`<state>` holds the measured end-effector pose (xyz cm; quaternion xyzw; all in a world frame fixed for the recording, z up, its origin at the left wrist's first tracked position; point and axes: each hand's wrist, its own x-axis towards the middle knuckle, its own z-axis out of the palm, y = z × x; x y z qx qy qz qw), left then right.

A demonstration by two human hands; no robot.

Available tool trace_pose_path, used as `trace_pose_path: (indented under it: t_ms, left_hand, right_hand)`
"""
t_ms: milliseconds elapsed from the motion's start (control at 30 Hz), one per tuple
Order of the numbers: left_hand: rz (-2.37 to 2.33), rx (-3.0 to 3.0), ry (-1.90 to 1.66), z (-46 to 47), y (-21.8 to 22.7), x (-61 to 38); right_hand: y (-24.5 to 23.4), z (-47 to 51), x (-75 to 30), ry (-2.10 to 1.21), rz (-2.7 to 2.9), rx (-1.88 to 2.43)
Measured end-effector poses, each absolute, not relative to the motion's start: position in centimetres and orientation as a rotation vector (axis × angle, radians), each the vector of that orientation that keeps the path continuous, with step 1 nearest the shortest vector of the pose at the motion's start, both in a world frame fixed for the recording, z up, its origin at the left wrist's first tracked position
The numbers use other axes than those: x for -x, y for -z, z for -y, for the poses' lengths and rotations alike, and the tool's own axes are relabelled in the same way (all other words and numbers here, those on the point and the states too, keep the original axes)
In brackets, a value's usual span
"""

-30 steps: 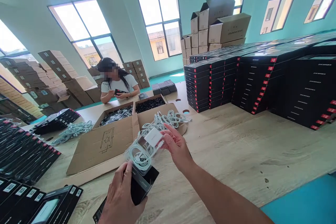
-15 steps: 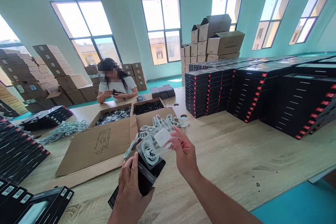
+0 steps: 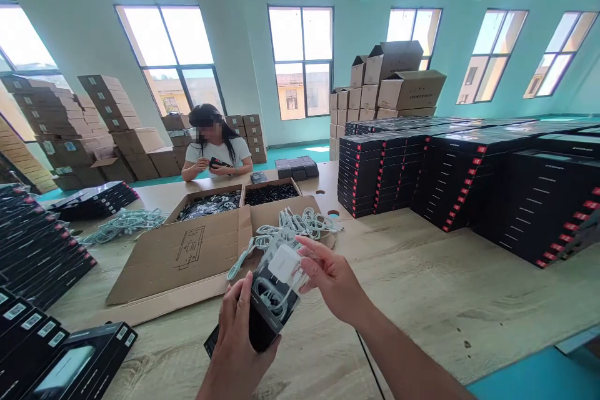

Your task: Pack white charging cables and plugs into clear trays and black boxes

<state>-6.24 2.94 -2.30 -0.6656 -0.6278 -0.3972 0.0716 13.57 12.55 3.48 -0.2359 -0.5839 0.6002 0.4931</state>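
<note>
My left hand (image 3: 241, 331) is wrapped round a black box (image 3: 262, 325), held tilted above the table. A clear plastic tray (image 3: 300, 280) is partly inside the upper end of the box. In the tray lie a white charger (image 3: 284, 264) and a coiled white cable (image 3: 272, 300). My right hand (image 3: 325, 269) pinches the tray's right edge beside the charger. Behind my hands, loose white cables (image 3: 300, 224) are heaped on a cardboard flap (image 3: 213, 256).
Two open cartons hold small silvery pieces (image 3: 210, 205) and small black pieces (image 3: 272, 192). Tall stacks of black boxes (image 3: 450, 181) stand at right; more black boxes (image 3: 37, 250) lie at left. Across the table (image 3: 422, 300), a person (image 3: 218, 150) handles a small dark box.
The tray with the charger and cable has gone deeper into the black box. My right hand has followed it down towards the box. The view has tilted up slightly.
</note>
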Motion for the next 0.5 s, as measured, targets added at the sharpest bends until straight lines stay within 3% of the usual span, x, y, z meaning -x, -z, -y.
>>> trace_pose_path:
  t_ms: [200,500]
  left_hand:
    - [1.888,1.956,1.495,-2.8,2.0,6.6]
    - [1.868,1.843,1.797,-3.1,4.4,6.0]
  right_hand:
    - [-5.8,-13.1,-13.8,-1.696,1.475,0.374]
    - [-7.7,-15.5,-10.7,-1.885,2.148,0.487]
